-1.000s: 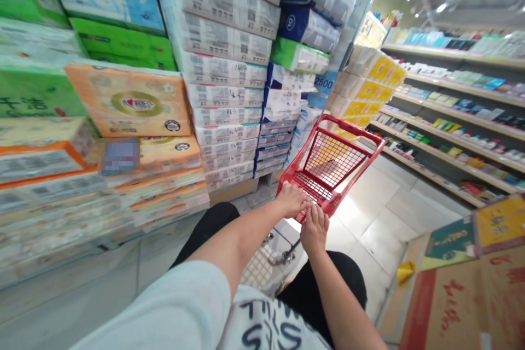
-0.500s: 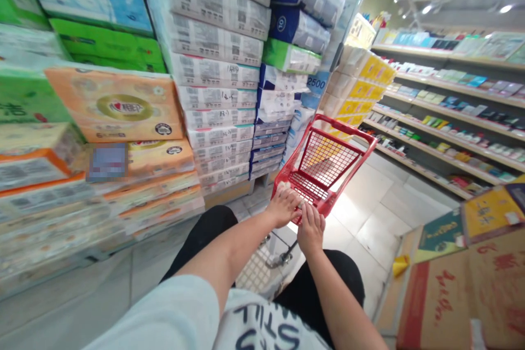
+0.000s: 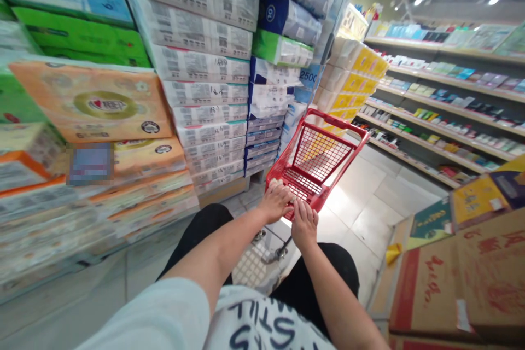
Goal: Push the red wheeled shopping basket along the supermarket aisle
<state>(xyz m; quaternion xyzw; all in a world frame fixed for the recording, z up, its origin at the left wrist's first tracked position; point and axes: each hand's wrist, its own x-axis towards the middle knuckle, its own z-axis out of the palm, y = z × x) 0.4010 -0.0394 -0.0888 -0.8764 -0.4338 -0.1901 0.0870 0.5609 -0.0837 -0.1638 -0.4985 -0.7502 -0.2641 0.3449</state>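
A red shopping cart (image 3: 324,153) with a mesh basket stands in front of me, its near edge by my knees. My left hand (image 3: 276,201) is closed over the left part of this near edge, fingers bent across it. Right beside it, my right hand (image 3: 304,223) grips the same edge, its fingers curled over the top. The two hands almost touch. Both palms and the bar beneath them are mostly hidden. Part of the cart's metal underframe (image 3: 280,253) shows between my legs.
Tall stacks of packaged tissue (image 3: 205,93) rise close on the left, with orange packs (image 3: 106,101) nearest. Cardboard boxes (image 3: 429,284) stand at the lower right. Shelves (image 3: 443,98) of small goods line the far right. A tiled floor (image 3: 373,202) runs between them.
The tissue stacks and shelves have shifted left in view. Both hands keep their hold on the cart, which sits slightly further left and higher in the picture.
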